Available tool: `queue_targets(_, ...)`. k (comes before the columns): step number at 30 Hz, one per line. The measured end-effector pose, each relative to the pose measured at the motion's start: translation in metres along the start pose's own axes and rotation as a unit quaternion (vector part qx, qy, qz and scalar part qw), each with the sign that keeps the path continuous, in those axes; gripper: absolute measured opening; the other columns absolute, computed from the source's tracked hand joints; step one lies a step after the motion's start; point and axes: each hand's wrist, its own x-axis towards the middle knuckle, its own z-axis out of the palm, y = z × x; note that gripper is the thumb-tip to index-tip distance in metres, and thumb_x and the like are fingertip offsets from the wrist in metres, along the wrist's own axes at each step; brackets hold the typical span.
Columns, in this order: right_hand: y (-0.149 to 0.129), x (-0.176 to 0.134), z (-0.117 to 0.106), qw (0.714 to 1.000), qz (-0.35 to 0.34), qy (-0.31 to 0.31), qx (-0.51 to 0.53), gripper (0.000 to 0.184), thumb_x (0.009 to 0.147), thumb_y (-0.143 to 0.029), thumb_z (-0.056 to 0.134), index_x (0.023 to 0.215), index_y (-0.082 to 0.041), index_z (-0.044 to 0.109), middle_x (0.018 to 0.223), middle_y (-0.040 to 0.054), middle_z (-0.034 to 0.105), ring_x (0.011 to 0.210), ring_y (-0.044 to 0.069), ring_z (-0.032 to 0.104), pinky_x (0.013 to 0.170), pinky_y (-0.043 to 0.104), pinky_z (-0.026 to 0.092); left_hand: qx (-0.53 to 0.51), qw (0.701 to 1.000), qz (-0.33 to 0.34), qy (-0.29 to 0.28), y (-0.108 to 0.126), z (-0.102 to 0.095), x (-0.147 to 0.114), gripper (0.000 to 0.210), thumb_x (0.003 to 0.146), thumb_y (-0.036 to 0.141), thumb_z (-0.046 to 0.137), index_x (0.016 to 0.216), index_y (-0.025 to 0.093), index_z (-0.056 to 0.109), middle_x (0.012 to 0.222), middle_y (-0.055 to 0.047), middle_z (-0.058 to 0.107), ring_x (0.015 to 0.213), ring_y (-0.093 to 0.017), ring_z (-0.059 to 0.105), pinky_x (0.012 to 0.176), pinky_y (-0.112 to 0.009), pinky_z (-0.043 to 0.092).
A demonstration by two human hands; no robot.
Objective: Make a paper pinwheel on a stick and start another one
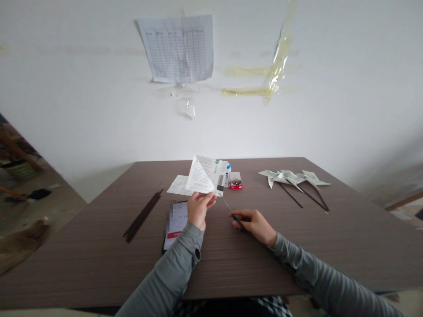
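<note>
My left hand pinches the lower edge of a printed paper sheet, held up off the table with diagonal crease lines across it. In my right hand is a pair of scissors, fingers wrapped round the dark handles. The blade tips meet the sheet's lower right corner; whether the blades are apart is too small to tell. Behind the sheet stand a white glue bottle with a blue cap and a small red box of metal pins. Another printed sheet lies flat to the left.
A phone with a lit screen lies by my left wrist. Several dark sticks lie at the left. Paper pinwheels on dark sticks rest at the right. The table meets a white wall with a taped chart.
</note>
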Motion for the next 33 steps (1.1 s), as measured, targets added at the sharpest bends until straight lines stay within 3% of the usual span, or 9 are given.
queue_targets(5,-0.0065,-0.0018,-0.0002,1.000,0.000,0.002,0.000,0.057,0.077,-0.059,0.102,0.116,-0.017,0.105,0.079,0.0048,0.082,0.074,0.023,0.062,0.074,0.041,0.055,0.013,1.000,0.004,0.005,-0.0007,-0.0009,0.0015,0.029,0.078,0.011,0.110,0.088,0.020,0.084,0.088,-0.005,0.094,0.080,-0.023,0.092,0.074,-0.030,0.073)
queue_targets(18,-0.0078,-0.0019,0.0006,1.000,-0.006,-0.001,0.013,0.060,0.080,-0.061,0.103,0.119,-0.016,0.104,0.075,0.0013,0.076,0.071,0.019,0.053,0.072,0.039,0.051,0.041,0.999,0.011,-0.017,-0.0032,-0.0041,0.0042,0.034,0.074,0.020,0.115,0.091,0.021,0.086,0.092,-0.006,0.096,0.083,-0.025,0.093,0.080,-0.034,0.075)
queue_targets(33,-0.0081,-0.0020,0.0002,1.000,-0.009,0.002,0.014,0.056,0.077,-0.060,0.102,0.114,-0.017,0.104,0.075,0.0012,0.075,0.073,0.020,0.055,0.073,0.038,0.050,0.036,0.999,-0.001,-0.014,-0.0008,-0.0020,0.0007,0.034,0.075,0.018,0.115,0.090,0.021,0.085,0.093,-0.006,0.095,0.086,-0.025,0.093,0.081,-0.033,0.072)
